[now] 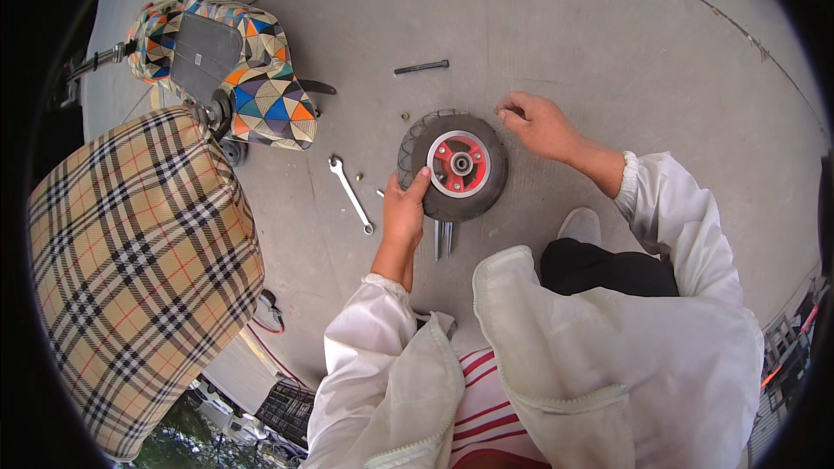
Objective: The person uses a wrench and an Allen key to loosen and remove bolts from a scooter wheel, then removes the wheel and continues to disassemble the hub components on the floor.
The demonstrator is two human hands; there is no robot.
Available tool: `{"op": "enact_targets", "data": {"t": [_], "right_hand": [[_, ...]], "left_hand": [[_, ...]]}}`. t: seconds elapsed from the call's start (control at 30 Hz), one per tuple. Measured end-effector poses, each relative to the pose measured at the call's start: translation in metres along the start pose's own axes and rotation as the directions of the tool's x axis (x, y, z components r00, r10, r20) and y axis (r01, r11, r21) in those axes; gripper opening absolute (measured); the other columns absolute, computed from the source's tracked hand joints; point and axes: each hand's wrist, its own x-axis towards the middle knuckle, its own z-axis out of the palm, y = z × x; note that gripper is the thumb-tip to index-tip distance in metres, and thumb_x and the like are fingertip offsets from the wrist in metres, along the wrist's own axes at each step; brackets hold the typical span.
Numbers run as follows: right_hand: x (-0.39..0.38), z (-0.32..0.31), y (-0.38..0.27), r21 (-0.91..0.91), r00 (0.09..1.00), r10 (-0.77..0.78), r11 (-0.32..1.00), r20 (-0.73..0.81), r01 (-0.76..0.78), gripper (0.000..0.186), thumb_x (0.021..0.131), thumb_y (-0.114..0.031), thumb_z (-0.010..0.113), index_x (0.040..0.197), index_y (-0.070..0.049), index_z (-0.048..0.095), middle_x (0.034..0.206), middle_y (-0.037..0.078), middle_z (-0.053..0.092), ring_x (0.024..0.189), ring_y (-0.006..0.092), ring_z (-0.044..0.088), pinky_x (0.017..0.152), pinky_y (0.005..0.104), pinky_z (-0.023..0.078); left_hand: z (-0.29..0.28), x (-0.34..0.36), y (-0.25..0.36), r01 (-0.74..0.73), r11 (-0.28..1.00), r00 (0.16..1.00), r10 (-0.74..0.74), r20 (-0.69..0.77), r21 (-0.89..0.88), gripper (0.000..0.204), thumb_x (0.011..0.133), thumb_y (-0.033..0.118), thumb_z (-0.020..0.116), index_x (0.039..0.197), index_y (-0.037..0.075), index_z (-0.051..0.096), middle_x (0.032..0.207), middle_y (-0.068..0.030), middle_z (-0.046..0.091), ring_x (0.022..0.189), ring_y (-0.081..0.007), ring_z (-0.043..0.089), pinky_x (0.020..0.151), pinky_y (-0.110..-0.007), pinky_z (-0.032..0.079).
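A small wheel (461,163) with a black tyre, silver rim and red hub is at the middle of the view, its hub face up toward me. My left hand (405,213) grips the tyre's near left side, thumb on top by the rim; the fingers underneath are partly hidden. To the wheel's right, my right hand (537,126) is raised apart from the tyre with its fingers curled together. Whether anything small sits in that pinch cannot be seen. Metal prongs (444,240) stick out from under the tyre's near edge.
Left of the wheel lie a combination wrench (352,195) and a small nut (359,177). Beyond it are a dark rod (421,67) and another nut (405,115). A plaid-covered seat (143,269) and a part in patterned fabric (265,95) take up the left. My shoe (580,227) is at right.
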Motion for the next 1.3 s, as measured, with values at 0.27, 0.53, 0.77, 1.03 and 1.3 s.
{"op": "enact_targets", "data": {"t": [0.27, 0.53, 0.77, 1.03, 1.3], "right_hand": [[0.018, 0.027, 0.021, -0.043, 0.993, -0.089, 0.995, 0.073, 0.093, 0.029, 0.09, -0.022, 0.064, 0.107, 0.001, 0.062, 0.09, 0.015, 0.063, 0.082, 0.0239, 0.062, 0.073, 0.037, 0.05], [0.029, -0.001, 0.009, 0.083, 0.961, -0.01, 0.996, 0.275, -0.014, 0.033, 0.088, -0.025, 0.064, 0.111, -0.001, 0.063, 0.099, 0.019, 0.063, 0.092, 0.0333, 0.062, 0.08, 0.0425, 0.05], [0.078, 0.046, 0.001, -0.22, 0.871, -0.437, 0.848, 0.224, 0.482, 0.027, 0.087, -0.012, 0.06, 0.113, -0.006, 0.063, 0.103, 0.012, 0.06, 0.1, 0.0315, 0.058, 0.083, 0.0414, 0.049], [0.085, 0.118, -0.007, -0.235, 0.639, -0.553, 0.629, 0.534, 0.741, 0.021, 0.082, -0.009, 0.059, 0.102, -0.007, 0.064, 0.102, 0.012, 0.059, 0.104, 0.0306, 0.057, 0.085, 0.0443, 0.049], [0.062, 0.124, 0.022, -0.384, 0.663, -0.557, 0.544, 0.501, 0.746, 0.017, 0.081, -0.01, 0.057, 0.097, -0.006, 0.06, 0.101, 0.009, 0.059, 0.104, 0.0288, 0.057, 0.088, 0.0407, 0.048]], "left_hand": [[0.022, -0.006, 0.01, -0.022, 0.991, 0.998, 0.028, -0.051, 0.131, 0.039, 0.092, 0.015, 0.068, 0.122, -0.006, 0.053, 0.115, -0.0132, 0.066, 0.101, -0.0181, 0.064, 0.092, -0.031, 0.05], [0.043, -0.034, 0.019, -0.197, 0.907, 0.959, 0.257, -0.118, 0.373, 0.036, 0.088, 0.014, 0.073, 0.114, -0.005, 0.057, 0.102, -0.0092, 0.067, 0.09, -0.0131, 0.061, 0.083, -0.027, 0.049], [0.022, -0.1, 0.02, -0.084, 0.927, 0.939, 0.196, -0.282, 0.365, 0.036, 0.085, 0.012, 0.074, 0.111, -0.004, 0.054, 0.1, -0.008, 0.066, 0.089, -0.0119, 0.059, 0.084, -0.028, 0.048], [-0.011, -0.178, 0.019, 0.024, 1.0, 0.831, -0.014, -0.557, 0.01, 0.041, 0.085, 0.014, 0.07, 0.118, -0.004, 0.053, 0.112, -0.0128, 0.064, 0.098, -0.0183, 0.06, 0.091, -0.031, 0.047], [-0.029, -0.171, 0.02, -0.086, 0.996, 0.853, 0.064, -0.518, -0.018, 0.04, 0.088, 0.013, 0.066, 0.121, -0.004, 0.051, 0.113, -0.0131, 0.063, 0.099, -0.0196, 0.061, 0.09, -0.032, 0.048]]}}
